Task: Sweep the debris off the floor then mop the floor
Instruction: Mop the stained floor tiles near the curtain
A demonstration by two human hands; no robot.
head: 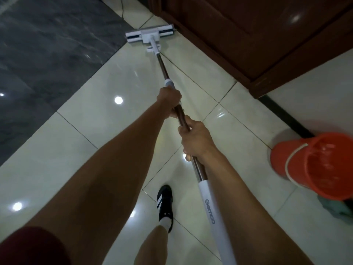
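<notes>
Tiled floor [107, 119], mop [150, 38], both hands' grip.

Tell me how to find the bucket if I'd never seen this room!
Start at the big dark brown wooden cabinet at the top right and follow the pale wall down along its black baseboard. At the right edge, on the shiny cream tiled floor, stands the bucket. It is the only bright orange thing, round, with a thin white handle, next to a crumpled greenish cloth.
</notes>
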